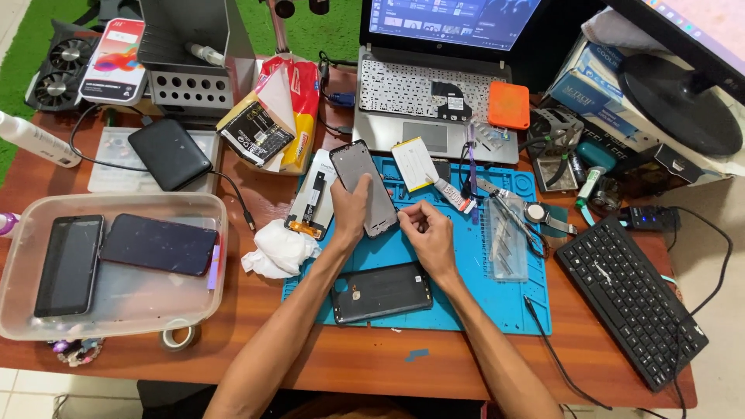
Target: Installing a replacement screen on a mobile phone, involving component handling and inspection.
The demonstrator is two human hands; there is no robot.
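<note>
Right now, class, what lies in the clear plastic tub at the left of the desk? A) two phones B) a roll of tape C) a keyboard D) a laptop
A: two dark phones lie flat side by side inside the tub, while the left hand holds a third phone over the blue mat.

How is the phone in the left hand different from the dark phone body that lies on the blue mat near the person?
The held phone is raised and tilted in the left hand, while the dark phone body lies flat on the blue mat, untouched. The held phone stands roughly lengthwise away from the person; the dark body lies crosswise. The held one has a grey frame; the other looks black all over. Both are flat, rectangular phone parts of similar size.
</note>
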